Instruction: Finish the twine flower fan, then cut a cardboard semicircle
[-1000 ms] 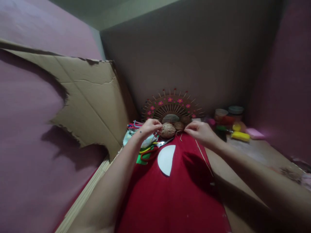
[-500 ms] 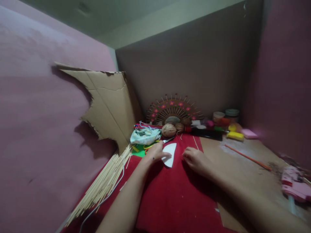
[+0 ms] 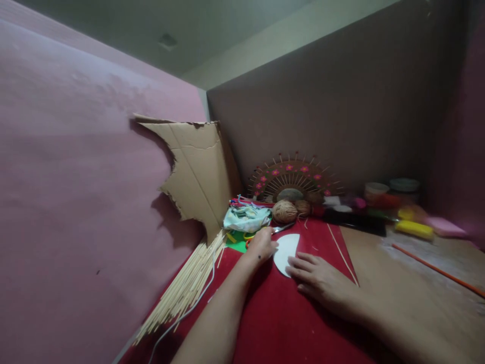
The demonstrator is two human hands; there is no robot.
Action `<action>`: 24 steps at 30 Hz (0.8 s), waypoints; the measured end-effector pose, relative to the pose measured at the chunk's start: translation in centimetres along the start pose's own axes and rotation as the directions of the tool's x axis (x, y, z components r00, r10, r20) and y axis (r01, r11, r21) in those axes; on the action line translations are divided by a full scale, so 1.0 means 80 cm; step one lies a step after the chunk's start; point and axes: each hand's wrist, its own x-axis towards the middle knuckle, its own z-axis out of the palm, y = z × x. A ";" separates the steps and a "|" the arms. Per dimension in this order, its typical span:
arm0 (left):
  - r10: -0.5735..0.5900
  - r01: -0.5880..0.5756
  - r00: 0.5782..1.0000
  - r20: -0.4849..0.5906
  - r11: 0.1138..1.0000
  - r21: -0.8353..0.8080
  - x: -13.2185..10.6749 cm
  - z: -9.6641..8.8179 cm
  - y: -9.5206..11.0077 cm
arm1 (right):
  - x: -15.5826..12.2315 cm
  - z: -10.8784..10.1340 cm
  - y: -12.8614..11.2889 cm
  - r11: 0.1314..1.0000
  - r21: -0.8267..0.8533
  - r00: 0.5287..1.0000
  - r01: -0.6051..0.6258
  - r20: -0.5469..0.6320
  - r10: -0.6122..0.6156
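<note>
A white half-round piece of paper (image 3: 287, 254) lies on the red cloth (image 3: 280, 323), its straight edge to the right. At its left edge is my left hand (image 3: 261, 247), fingers closed and pinching the rim. My right hand (image 3: 320, 278) is open, its spread fingertips resting on the lower right edge of the paper. Just beyond my left hand lie scissors (image 3: 279, 229), their blades showing; the handles are partly covered. Yellow and orange loops show beside my left wrist, over a green sheet (image 3: 235, 242).
Thin sticks (image 3: 182, 293) and a pale cord (image 3: 197, 298) lie at left, below torn cardboard (image 3: 197, 167). Behind are a patterned cloth (image 3: 246, 218), twine balls (image 3: 284, 211) and a flower-painted fan shape (image 3: 290, 174). Brown board (image 3: 379, 283) at right bears an orange stick (image 3: 435, 268).
The view has swung left, so everything sits further right. My right hand has gone from curled and apart to open on the paper. More of the paper's half-round shape shows.
</note>
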 end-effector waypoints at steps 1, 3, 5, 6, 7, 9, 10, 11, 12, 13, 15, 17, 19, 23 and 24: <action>-0.016 0.014 0.994 -0.105 1.000 -0.025 0.006 -0.013 -0.003 | -0.001 0.002 0.000 1.000 0.009 1.000 0.005 0.017 -0.005; -0.074 0.049 0.927 -0.368 0.996 -0.078 0.015 -0.048 -0.011 | -0.001 0.004 0.001 1.000 0.029 0.999 0.001 0.036 -0.002; -0.134 0.063 0.762 -0.634 0.989 -0.133 0.018 -0.090 -0.022 | -0.002 0.005 0.003 0.999 0.048 0.999 -0.008 0.040 0.006; -0.150 0.056 0.659 -0.737 0.987 -0.150 0.017 -0.111 -0.028 | -0.001 0.005 0.003 0.998 0.053 0.999 -0.013 0.038 0.011; -0.160 0.045 0.554 -0.817 0.986 -0.163 0.015 -0.129 -0.035 | -0.001 0.005 0.002 0.998 0.056 0.999 -0.019 0.035 0.017; -0.171 0.018 0.383 -0.908 0.984 -0.178 0.009 -0.156 -0.050 | -0.001 0.004 0.001 0.998 0.056 0.999 -0.028 0.040 0.026; -0.175 0.007 0.334 -0.926 0.983 -0.183 0.007 -0.163 -0.058 | -0.001 0.003 0.000 0.998 0.054 0.998 -0.032 0.047 0.030; -0.180 0.002 0.302 -0.936 0.982 -0.189 0.007 -0.167 -0.067 | -0.001 0.002 -0.001 0.998 0.052 0.998 -0.038 0.052 0.036; -0.190 0.002 0.282 -0.940 0.980 -0.197 0.007 -0.169 -0.075 | -0.001 0.001 -0.002 0.998 0.049 0.998 -0.043 0.057 0.040; -0.204 0.007 0.272 -0.940 0.978 -0.210 0.009 -0.168 -0.082 | 0.000 0.000 -0.002 0.998 0.048 0.997 -0.047 0.060 0.044; -0.243 0.028 0.271 -0.931 0.969 -0.245 0.014 -0.165 -0.094 | 0.000 -0.002 -0.003 0.997 0.049 0.997 -0.053 0.065 0.049; -0.281 0.050 0.296 -0.913 0.959 -0.278 0.020 -0.163 -0.100 | 0.000 -0.003 -0.003 0.997 0.052 0.996 -0.056 0.072 0.052; -0.313 0.071 0.336 -0.888 0.949 -0.308 0.026 -0.165 -0.099 | 0.001 -0.005 -0.004 0.997 0.054 0.996 -0.056 0.074 0.052; -0.370 0.135 0.440 -0.818 0.928 -0.347 0.033 -0.180 -0.089 | 0.001 -0.007 -0.006 0.997 0.063 0.997 -0.051 0.062 0.047; -0.372 0.158 0.469 -0.801 0.928 -0.338 0.035 -0.186 -0.086 | 0.001 -0.007 -0.006 0.996 0.067 0.997 -0.052 0.060 0.048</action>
